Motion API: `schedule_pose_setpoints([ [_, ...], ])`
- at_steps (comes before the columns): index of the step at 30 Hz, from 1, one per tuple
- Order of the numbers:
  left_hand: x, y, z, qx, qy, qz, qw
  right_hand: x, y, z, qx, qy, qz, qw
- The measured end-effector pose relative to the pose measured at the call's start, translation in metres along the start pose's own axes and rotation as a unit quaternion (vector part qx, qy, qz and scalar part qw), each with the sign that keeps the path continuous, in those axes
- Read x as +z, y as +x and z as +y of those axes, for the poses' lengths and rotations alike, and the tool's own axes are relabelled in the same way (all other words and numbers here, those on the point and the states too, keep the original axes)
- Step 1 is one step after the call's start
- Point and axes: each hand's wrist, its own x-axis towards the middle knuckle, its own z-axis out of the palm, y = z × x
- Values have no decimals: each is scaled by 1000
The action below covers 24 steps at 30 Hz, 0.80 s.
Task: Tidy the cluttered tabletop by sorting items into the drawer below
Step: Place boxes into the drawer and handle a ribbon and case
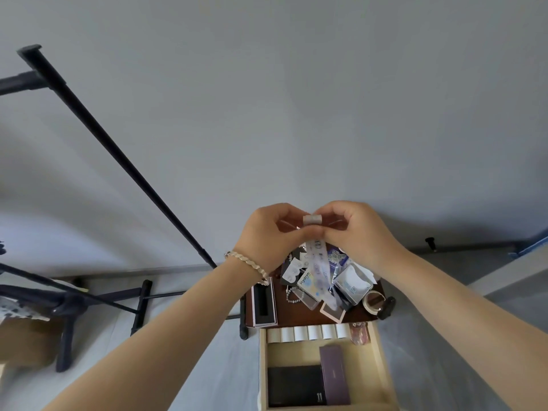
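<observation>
Above twelve o'clock edge of brown wooden tabletop [299, 316] | left hand [267, 232] and right hand [353, 229] both pinch small pale tape roll [312, 219] | loose printed tail [318, 266] dangles, could snag clutter [353, 287] | beige drawer [262, 375] open, six o'clock.

What stays hidden around the open drawer [384, 366]

The drawer's near wall is cut by the bottom edge. Beyond the drawer, the left hand [267, 232] and right hand [355, 229] cover the far edge of the tabletop [296, 317], and their fingertips are mostly hidden behind the small roll [312, 220] they pinch together. The print on the strip [318, 268] hanging from it is blurred. A pinkish thing [358, 333] in the drawer's far right corner is too blurred to name. Both forearms run out of frame.
</observation>
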Motion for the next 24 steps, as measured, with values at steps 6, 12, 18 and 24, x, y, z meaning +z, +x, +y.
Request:
schedule_pose_setpoints([
  [6, 5, 7, -3, -109, -179, 96, 973, 9, -4, 5, 67, 108, 28, 991],
  [12, 5, 8, -8, -130, -243, 148, 950, 9, -9, 3, 159, 186, -66, 967],
  [18, 4, 5, -8, -116, -234, 131, 956, 6, -6, -9, 179, 350, -124, 911],
  [24, 5, 2, -10, -114, -221, 142, 958, 9, -7, -7, 124, 170, -59, 976],
])
